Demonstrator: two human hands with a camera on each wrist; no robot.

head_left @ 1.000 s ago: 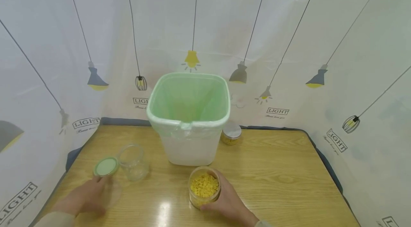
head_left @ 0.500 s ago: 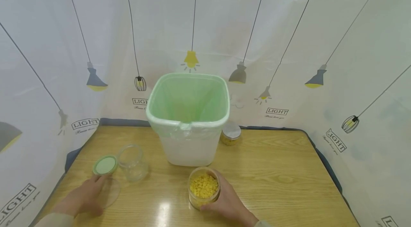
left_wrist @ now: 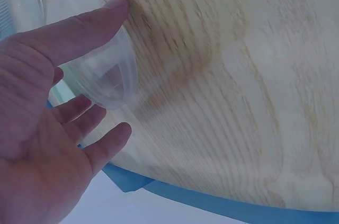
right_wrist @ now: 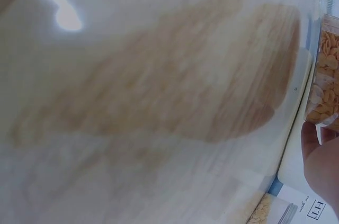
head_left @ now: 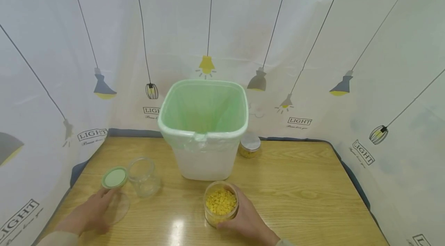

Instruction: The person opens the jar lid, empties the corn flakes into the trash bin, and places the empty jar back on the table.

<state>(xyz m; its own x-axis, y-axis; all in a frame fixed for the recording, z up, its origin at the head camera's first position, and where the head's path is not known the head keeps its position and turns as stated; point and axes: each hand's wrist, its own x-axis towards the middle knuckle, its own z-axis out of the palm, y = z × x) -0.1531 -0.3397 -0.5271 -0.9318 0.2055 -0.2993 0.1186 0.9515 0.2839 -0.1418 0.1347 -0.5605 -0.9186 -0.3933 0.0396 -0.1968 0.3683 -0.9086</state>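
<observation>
My right hand (head_left: 245,215) is wrapped around the side of an uncovered clear jar (head_left: 220,221) of yellow flakes (head_left: 221,201), which stands upright on the table. The right wrist view catches only part of that jar at its right edge. At the left, a clear round lid (left_wrist: 114,73) lies by my left hand (head_left: 92,211). In the left wrist view my straight thumb crosses over this lid, and the other fingers are loosely bent by its rim. Just beyond these fingers sits a green-rimmed lid (head_left: 115,177), next to an empty clear jar (head_left: 144,180).
A white bin (head_left: 205,161) with a green liner (head_left: 205,103) stands at the table's back middle. Behind its right side is a silver-lidded jar (head_left: 249,145) of yellow contents. A lamp-printed sheet (head_left: 306,45) encloses the wooden table (head_left: 295,192) at the back and sides.
My left hand and the clear lid have shifted very slightly to the left. My right hand and its jar stay in place.
</observation>
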